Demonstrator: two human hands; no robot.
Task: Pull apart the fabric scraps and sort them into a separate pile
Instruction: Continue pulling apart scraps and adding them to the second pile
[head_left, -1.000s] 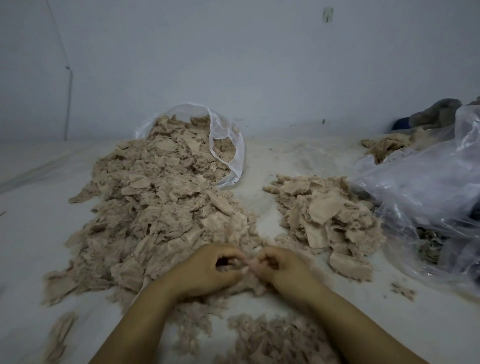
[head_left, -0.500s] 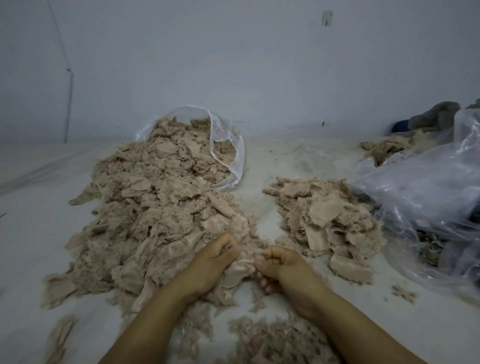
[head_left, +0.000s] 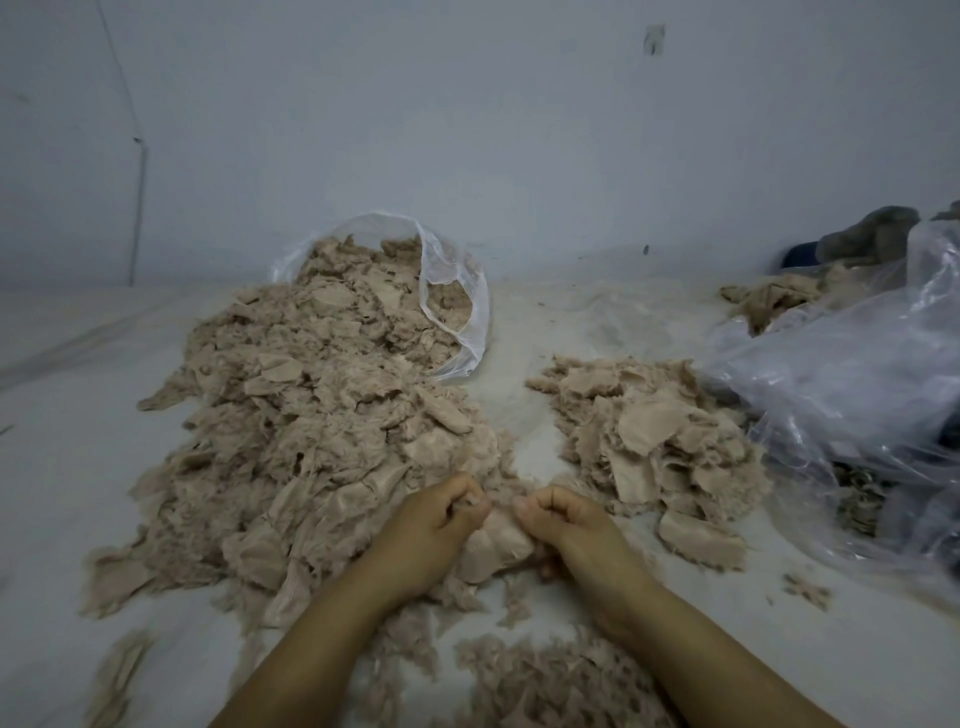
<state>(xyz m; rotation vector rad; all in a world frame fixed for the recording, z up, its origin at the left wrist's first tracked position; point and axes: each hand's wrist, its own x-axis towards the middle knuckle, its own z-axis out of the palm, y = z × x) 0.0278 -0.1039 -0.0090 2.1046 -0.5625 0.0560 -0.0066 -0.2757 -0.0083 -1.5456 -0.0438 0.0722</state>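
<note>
Both hands work at the near edge of the big heap of scraps, which spills out of a clear bag at the back. The left hand and the right hand each have a grip clamped on one beige scrap, thumbs pressed to curled fingers, knuckles almost touching, the cloth bunched between and below them. The sorted pile lies just to the right, a strip of bare table between it and the heap.

The likely trouble is in the pull — these frayed pieces cling, so a tug may drag neighbours out of the heap, or tear the scrap rather than separate its layers. Loose fluff already lies near the wrists, and careless tossing could blur the gap between the two piles — or land pieces against the crumpled plastic sheet on the right.
</note>
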